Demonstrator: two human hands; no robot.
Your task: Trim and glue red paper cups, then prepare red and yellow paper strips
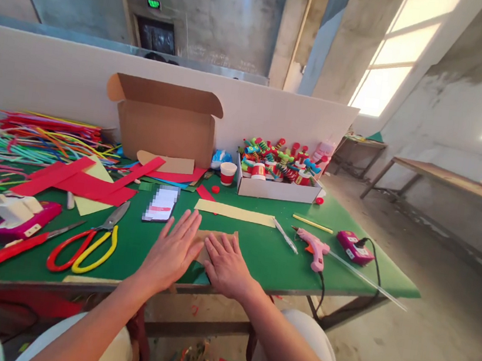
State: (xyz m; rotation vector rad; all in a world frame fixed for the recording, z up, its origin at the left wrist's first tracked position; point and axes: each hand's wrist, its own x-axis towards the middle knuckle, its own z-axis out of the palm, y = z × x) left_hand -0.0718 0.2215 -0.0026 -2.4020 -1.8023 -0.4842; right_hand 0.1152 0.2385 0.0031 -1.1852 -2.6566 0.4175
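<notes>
Both hands lie near the front edge of the green table [264,272]. My left hand [172,248] is flat with its fingers stretched forward, next to a small piece of brown cardboard [203,253]. Across that cardboard rests my right hand [227,264], palm down and fingers out, hiding much of the piece. Just beyond the fingertips is a pale yellow paper strip [234,212], with a white pen [285,235] at its right end. A phone [161,204] with a lit screen lies beyond my left hand.
Scissors [102,239], a red-handled tool [4,259] and red paper strips [89,184] lie left, before colourful pipe cleaners [50,143]. A pink glue gun [315,249] and purple box [354,247] are right. Behind stand an open cardboard box [167,132], paper cup [227,174] and toy-filled tray [277,192].
</notes>
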